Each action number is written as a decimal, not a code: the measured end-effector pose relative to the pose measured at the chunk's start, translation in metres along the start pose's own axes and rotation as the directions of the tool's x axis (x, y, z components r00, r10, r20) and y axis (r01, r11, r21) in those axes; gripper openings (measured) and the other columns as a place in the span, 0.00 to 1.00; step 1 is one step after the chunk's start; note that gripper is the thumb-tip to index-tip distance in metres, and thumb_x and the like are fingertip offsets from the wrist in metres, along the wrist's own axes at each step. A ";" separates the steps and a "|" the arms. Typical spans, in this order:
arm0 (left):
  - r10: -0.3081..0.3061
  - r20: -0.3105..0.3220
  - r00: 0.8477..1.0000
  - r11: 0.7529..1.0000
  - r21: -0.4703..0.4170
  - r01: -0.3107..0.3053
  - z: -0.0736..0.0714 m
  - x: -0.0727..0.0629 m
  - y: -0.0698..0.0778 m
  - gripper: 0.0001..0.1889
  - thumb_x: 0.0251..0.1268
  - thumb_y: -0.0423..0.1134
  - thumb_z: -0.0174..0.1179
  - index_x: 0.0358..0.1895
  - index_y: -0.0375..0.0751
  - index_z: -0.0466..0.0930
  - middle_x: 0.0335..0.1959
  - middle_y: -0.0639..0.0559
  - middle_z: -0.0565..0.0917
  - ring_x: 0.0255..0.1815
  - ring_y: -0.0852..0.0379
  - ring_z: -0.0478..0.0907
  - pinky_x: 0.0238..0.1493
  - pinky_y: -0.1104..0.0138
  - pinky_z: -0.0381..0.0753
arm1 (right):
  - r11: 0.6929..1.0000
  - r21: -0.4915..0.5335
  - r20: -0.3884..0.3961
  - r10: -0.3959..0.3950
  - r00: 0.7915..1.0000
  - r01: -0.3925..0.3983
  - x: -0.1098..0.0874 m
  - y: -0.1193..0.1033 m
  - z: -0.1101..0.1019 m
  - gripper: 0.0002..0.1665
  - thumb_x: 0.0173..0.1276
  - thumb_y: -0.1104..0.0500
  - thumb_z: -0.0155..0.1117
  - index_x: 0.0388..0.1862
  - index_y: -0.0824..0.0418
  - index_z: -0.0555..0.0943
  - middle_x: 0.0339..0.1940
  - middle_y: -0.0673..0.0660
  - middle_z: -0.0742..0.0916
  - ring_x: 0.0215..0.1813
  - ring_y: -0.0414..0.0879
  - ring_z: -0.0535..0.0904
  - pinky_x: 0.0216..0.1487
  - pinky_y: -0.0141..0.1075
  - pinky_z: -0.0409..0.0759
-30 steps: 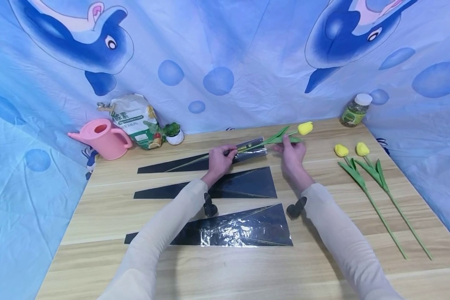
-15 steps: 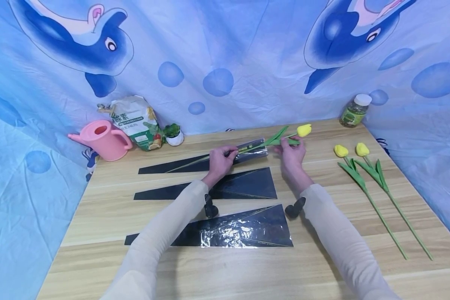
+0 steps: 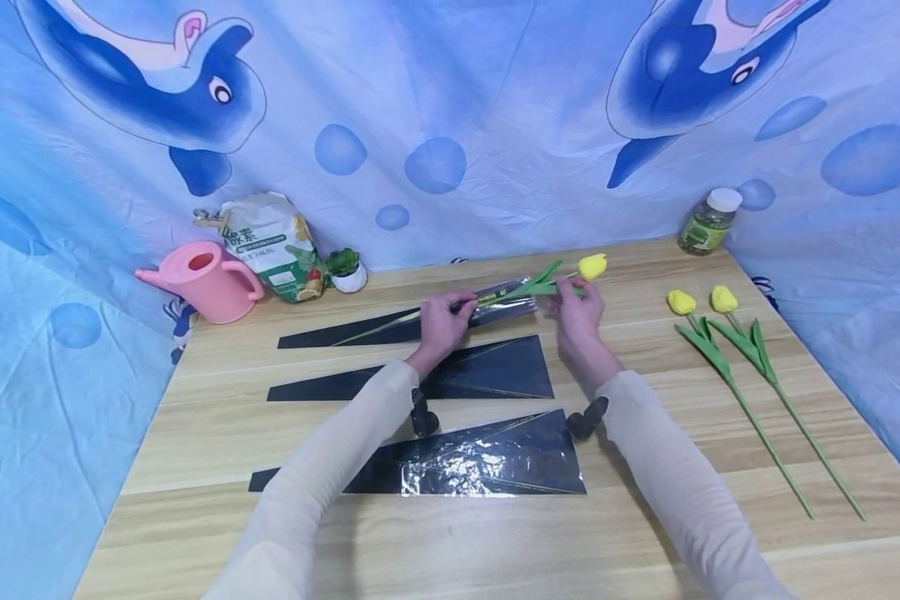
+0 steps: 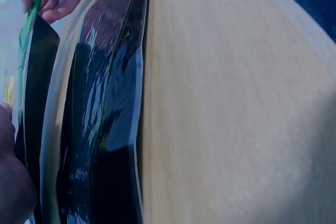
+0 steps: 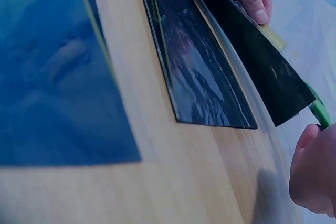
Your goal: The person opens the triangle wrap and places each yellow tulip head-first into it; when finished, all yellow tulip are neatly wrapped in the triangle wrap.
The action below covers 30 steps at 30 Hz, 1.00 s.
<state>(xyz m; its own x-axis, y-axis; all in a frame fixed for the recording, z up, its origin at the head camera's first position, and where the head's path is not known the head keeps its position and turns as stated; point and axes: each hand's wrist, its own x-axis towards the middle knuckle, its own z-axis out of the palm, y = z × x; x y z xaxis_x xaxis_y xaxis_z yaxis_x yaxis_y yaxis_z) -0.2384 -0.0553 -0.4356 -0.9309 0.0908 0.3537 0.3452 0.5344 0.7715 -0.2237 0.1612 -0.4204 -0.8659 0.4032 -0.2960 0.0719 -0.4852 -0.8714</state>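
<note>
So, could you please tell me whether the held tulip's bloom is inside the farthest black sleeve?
Outside: the head view shows the yellow tulip bloom beyond the wide end of the black sleeve.

The large dark character 素 can be read on the white-and-green bag (image 3: 273,257) at the far left, after another that the bag's crease obscures; its finer lines are too small. Gold lettering on the farthest black sleeve (image 3: 382,335) and print on the far-right jar's label (image 3: 701,234) stay illegible.
</note>
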 end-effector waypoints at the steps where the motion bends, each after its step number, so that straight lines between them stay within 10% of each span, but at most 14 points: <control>1: 0.003 -0.001 1.000 1.000 -0.001 -0.003 0.000 0.000 0.000 0.06 0.64 0.34 0.69 0.41 0.39 0.91 0.43 0.47 0.89 0.47 0.51 0.86 0.50 0.60 0.83 | 1.000 0.001 0.000 0.008 1.000 -0.008 0.000 0.000 -0.001 0.19 0.75 0.60 0.62 0.59 0.65 0.72 0.47 0.59 0.85 0.35 0.46 0.82 0.35 0.34 0.82; 21: 0.017 -0.017 1.000 1.000 0.013 -0.017 0.002 0.000 0.002 0.05 0.63 0.33 0.69 0.40 0.37 0.90 0.43 0.45 0.89 0.48 0.49 0.86 0.52 0.61 0.82 | 0.985 -0.126 0.059 0.127 0.990 -0.119 -0.004 -0.003 0.002 0.22 0.72 0.67 0.62 0.62 0.72 0.73 0.49 0.63 0.82 0.37 0.45 0.83 0.49 0.37 0.84; 30: -0.022 0.009 1.000 0.999 0.044 0.022 0.001 0.000 0.002 0.05 0.63 0.32 0.69 0.40 0.39 0.90 0.45 0.45 0.88 0.46 0.50 0.86 0.47 0.60 0.84 | 0.931 -0.325 0.127 0.217 0.968 -0.166 -0.002 -0.011 0.001 0.21 0.71 0.72 0.60 0.61 0.77 0.72 0.44 0.66 0.82 0.32 0.45 0.84 0.45 0.37 0.85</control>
<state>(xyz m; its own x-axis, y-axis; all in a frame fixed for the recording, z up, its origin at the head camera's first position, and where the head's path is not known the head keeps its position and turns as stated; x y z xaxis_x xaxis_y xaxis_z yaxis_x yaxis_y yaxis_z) -0.2377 -0.0530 -0.4347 -0.9393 0.0863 0.3322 0.3196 0.5727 0.7549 -0.2233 0.1649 -0.4101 -0.8855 0.1867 -0.4255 0.3713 -0.2663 -0.8895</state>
